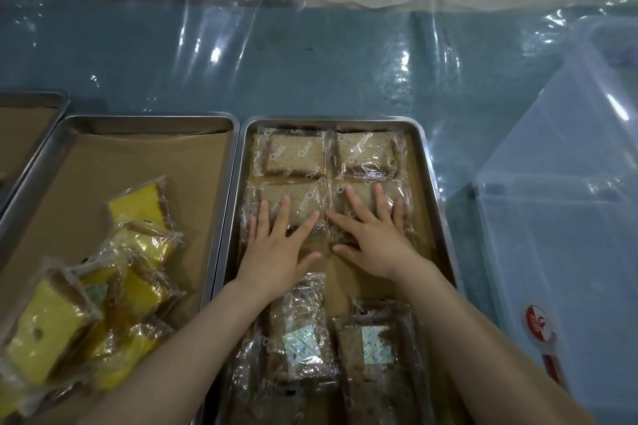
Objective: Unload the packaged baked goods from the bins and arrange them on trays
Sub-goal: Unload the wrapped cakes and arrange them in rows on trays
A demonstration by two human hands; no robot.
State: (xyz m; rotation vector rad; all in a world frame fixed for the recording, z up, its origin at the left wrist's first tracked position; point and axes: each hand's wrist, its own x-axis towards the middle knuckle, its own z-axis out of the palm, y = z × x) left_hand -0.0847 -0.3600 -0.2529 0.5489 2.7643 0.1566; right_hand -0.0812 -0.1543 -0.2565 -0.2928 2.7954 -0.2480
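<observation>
A metal tray (429, 162) lined with brown paper holds several clear-wrapped brown cake slices. Two lie side by side at its far end (293, 155) (367, 153). My left hand (279, 245) rests flat with straight fingers on a third brown slice (297, 200) in the second row. My right hand (374, 238) lies flat the same way on the fourth brown slice (362, 197) beside it. More wrapped brown slices (300, 331) (376, 352) lie loose at the tray's near end, between my forearms.
A second lined tray (148, 121) on the left holds a loose pile of wrapped yellow cake slices (103, 290). A third tray's corner (51, 97) shows at far left. A clear plastic bin (566, 190) stands at the right. Shiny plastic sheeting (310, 55) covers the table.
</observation>
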